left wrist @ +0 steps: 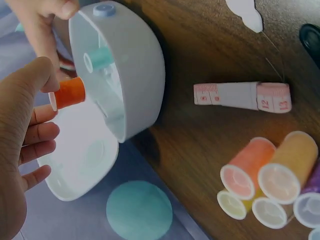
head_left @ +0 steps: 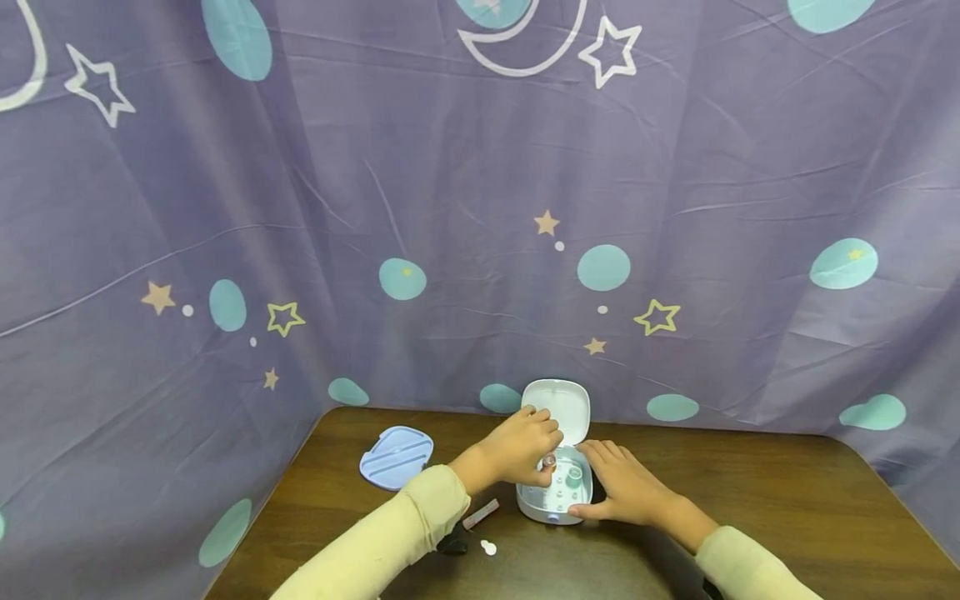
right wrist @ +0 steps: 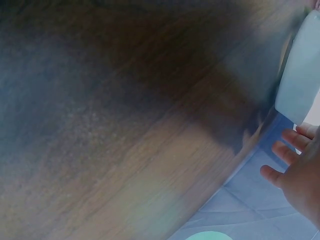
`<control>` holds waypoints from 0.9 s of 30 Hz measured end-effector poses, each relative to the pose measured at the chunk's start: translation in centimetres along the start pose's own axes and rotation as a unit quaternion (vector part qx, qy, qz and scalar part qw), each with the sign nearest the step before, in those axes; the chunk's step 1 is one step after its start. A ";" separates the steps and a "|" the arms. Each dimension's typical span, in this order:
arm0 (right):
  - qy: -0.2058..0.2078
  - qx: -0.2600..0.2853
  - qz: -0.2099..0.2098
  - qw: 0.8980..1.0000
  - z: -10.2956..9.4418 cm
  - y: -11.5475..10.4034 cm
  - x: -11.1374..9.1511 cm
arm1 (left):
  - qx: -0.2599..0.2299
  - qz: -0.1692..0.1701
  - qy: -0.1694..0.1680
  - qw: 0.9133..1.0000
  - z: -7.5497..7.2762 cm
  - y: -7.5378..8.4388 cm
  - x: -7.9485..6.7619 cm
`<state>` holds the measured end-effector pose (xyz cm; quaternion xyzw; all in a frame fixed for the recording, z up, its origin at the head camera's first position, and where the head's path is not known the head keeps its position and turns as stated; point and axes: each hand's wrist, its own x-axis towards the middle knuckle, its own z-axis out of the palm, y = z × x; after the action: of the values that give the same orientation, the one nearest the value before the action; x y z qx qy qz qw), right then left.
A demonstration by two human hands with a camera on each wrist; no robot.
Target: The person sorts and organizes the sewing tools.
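My left hand (head_left: 525, 446) pinches an orange thread spool (left wrist: 70, 93) between thumb and fingertips, above the white sewing box (head_left: 542, 510). The box stands open, its lid (head_left: 558, 407) tipped back toward the curtain. Inside, a teal thread spool (left wrist: 101, 58) sits among rows of small pegs. My right hand (head_left: 626, 487) rests at the right side of the box, thumb by the front corner and fingers stretched toward the back. In the right wrist view, those fingers (right wrist: 286, 152) look spread and extended beside the box wall.
A folded measuring tape (left wrist: 232, 96) and a white needle threader (head_left: 488, 547) lie left of the box. Several thread spools, such as a tan one (left wrist: 290, 165), lie near the left forearm. A blue tray (head_left: 396, 457) is at the back left. A patterned curtain (head_left: 480, 208) hangs behind.
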<state>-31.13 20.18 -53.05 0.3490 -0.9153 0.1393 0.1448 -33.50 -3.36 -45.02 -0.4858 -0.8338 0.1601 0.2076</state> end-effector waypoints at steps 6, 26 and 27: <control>-0.010 -0.001 0.003 1.000 0.1 0.1 0.1 | 0.013 0.016 -0.008 1.000 0.5 0.6 0.9; -0.002 -0.013 0.001 1.000 0.1 0.2 -0.1 | 0.020 0.022 -0.059 0.998 1.9 1.0 2.3; -0.003 -0.013 0.002 1.000 0.1 0.2 -0.1 | 0.021 0.023 -0.062 0.998 1.9 1.1 2.3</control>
<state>-31.21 20.38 -53.19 0.3459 -0.9180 0.1271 0.1466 -34.65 -0.98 -46.76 -0.4893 -0.8304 0.2114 0.1621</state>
